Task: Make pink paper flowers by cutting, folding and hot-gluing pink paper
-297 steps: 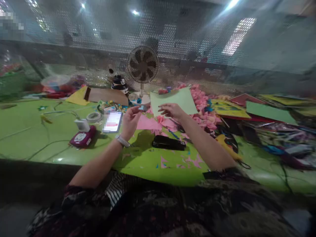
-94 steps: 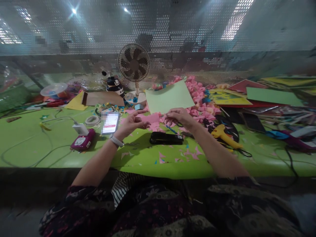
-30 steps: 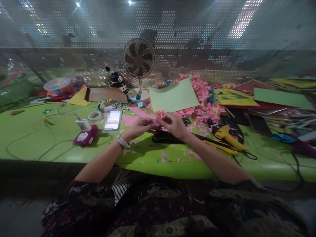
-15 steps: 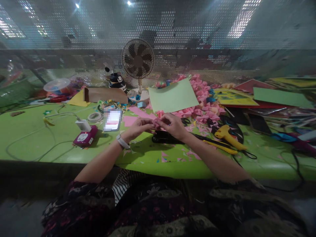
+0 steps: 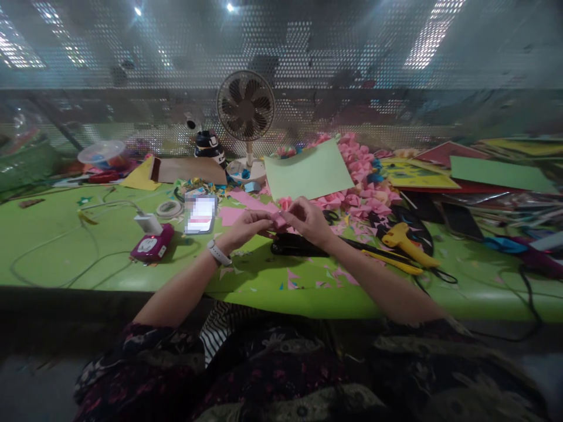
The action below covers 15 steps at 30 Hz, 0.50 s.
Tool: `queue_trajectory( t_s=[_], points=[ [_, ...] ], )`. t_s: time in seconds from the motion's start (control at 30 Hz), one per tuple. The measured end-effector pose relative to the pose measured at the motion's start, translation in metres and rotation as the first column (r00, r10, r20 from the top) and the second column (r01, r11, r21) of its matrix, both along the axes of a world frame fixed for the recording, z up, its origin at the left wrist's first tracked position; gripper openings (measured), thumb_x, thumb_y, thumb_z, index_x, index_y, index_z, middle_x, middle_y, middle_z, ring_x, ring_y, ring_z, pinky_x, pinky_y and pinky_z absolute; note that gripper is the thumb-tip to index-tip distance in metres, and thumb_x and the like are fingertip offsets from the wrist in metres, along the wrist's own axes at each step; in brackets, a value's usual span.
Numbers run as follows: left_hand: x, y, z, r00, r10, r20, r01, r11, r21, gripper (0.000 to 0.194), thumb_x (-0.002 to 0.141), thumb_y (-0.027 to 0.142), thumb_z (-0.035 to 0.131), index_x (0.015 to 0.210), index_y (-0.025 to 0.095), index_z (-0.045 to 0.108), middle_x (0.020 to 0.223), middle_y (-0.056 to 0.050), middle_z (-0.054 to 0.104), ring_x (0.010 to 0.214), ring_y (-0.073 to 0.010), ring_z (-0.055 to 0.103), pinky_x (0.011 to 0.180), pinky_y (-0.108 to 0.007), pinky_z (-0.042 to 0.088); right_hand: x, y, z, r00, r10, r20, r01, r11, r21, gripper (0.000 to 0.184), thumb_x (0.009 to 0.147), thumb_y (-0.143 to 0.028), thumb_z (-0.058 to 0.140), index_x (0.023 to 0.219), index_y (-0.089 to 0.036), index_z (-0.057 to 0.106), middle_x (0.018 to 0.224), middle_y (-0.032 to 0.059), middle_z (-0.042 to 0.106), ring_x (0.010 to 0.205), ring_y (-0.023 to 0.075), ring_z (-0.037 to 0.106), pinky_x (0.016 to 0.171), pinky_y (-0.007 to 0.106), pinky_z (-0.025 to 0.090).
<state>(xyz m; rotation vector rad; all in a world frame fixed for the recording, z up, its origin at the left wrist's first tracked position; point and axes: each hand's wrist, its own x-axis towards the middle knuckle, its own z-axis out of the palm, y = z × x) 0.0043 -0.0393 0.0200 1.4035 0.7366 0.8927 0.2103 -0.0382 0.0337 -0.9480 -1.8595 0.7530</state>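
Between my two hands is a small pink paper piece (image 5: 278, 219), pinched from both sides above the table. My left hand (image 5: 251, 226), with a white watch (image 5: 219, 252) on its wrist, grips its left side. The fingers of my right hand (image 5: 309, 223) close on its right side; its exact folds are too small to make out. Just below my hands lies a black stapler-like tool (image 5: 297, 245). Flat pink paper strips (image 5: 246, 202) lie behind my left hand. A pale green sheet (image 5: 310, 170) rests against a heap of pink paper flowers (image 5: 356, 161).
A yellow glue gun (image 5: 407, 243) and a yellow-handled cutter (image 5: 391, 262) lie to the right. On the left are a lit phone (image 5: 201, 214), a tape roll (image 5: 170, 208) and a purple power adapter (image 5: 152, 243) with cables. A small fan (image 5: 246, 108) stands behind. Pink scraps lie near the front edge.
The pink paper piece has turned slightly and shows more of its flat face. My right fingers have shifted a little on it; my left hand stays nearly still.
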Motion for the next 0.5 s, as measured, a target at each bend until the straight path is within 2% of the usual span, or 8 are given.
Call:
queue_trajectory(
  t_s=[0.07, 0.13, 0.3, 0.5],
  points=[
    [0.000, 0.000, 0.000, 1.000, -0.006, 0.019, 0.006, 1.000, 0.001, 0.019, 0.078, 0.030, 0.073, 0.086, 0.012, 0.071, 0.086, -0.008, 0.075, 0.085, -0.0183, 0.073, 0.081, -0.034, 0.060, 0.000, 0.001, 0.001, 0.999, 0.030, -0.031, -0.032, 0.996, -0.082, 0.049, 0.080, -0.069, 0.062, 0.082, -0.021, 0.053, 0.070, -0.0009, 0.058, 0.057, 0.0117, 0.052, 0.051, 0.025, 0.042],
    [0.001, -0.001, 0.001, 0.999, -0.026, 0.025, 0.026, 1.000, -0.005, 0.020, 0.077, 0.031, 0.074, 0.085, 0.012, 0.071, 0.086, -0.008, 0.076, 0.082, -0.0173, 0.073, 0.079, -0.032, 0.060, 0.000, 0.001, 0.002, 0.997, 0.073, -0.009, -0.073, 0.992, -0.104, 0.050, 0.080, -0.069, 0.062, 0.080, -0.020, 0.055, 0.071, -0.0005, 0.057, 0.058, 0.0117, 0.052, 0.053, 0.025, 0.041],
    [0.003, -0.005, 0.008, 0.998, -0.062, 0.028, 0.063, 0.997, -0.034, 0.028, 0.077, 0.037, 0.077, 0.088, 0.012, 0.072, 0.091, -0.011, 0.077, 0.086, -0.0184, 0.074, 0.079, -0.031, 0.060, -0.003, 0.000, 0.002, 0.999, 0.042, -0.032, -0.043, 0.999, -0.021, 0.046, 0.081, -0.064, 0.065, 0.076, -0.019, 0.058, 0.070, -0.0006, 0.057, 0.059, 0.0114, 0.047, 0.056, 0.026, 0.040],
    [0.007, -0.009, 0.011, 1.000, 0.007, -0.030, -0.008, 1.000, -0.029, 0.036, 0.072, 0.042, 0.082, 0.087, 0.011, 0.071, 0.089, -0.011, 0.077, 0.082, -0.0180, 0.074, 0.076, -0.030, 0.060, -0.006, -0.002, -0.002, 0.998, 0.017, -0.058, -0.018, 1.000, -0.013, 0.043, 0.081, -0.062, 0.065, 0.075, -0.020, 0.058, 0.068, -0.0009, 0.058, 0.059, 0.0125, 0.049, 0.057, 0.028, 0.041]
  ],
)
